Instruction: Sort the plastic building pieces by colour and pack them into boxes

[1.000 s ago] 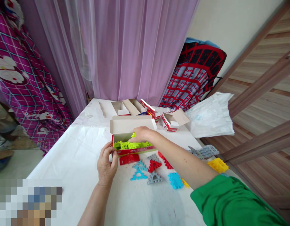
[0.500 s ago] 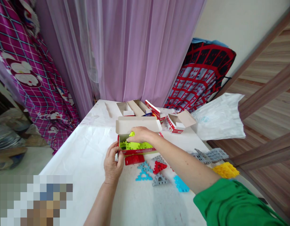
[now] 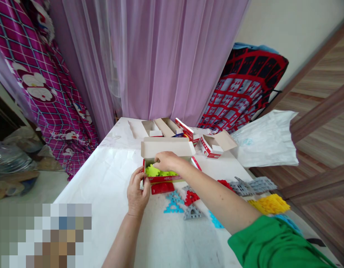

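Note:
An open red box (image 3: 163, 179) with its pale lid raised stands on the white table. Yellow-green toothed building pieces (image 3: 152, 171) lie inside it. My left hand (image 3: 138, 191) grips the box's left front corner, thumb in front and fingers around the side. Over the pieces, my right hand (image 3: 166, 161) reaches into the box with fingers curled downward; its fingertips are partly hidden, and what they hold cannot be made out. Just in front of the box lies a flat red piece (image 3: 162, 188). Blue triangular pieces (image 3: 174, 207), a red triangle (image 3: 191, 198) and a grey triangle (image 3: 192, 212) lie nearer me.
Behind stand open empty cartons (image 3: 164, 128) and a small open red-and-white box (image 3: 211, 149). At the right are grey pieces (image 3: 262, 184), a yellow stack (image 3: 271, 204) and a white plastic bag (image 3: 268, 139). A purple curtain (image 3: 160, 59) hangs beyond the table.
My right hand has lowered into the box; the small yellow-green piece seen at its fingertips before no longer shows there. My left hand keeps its grip. The whole view has shifted slightly.

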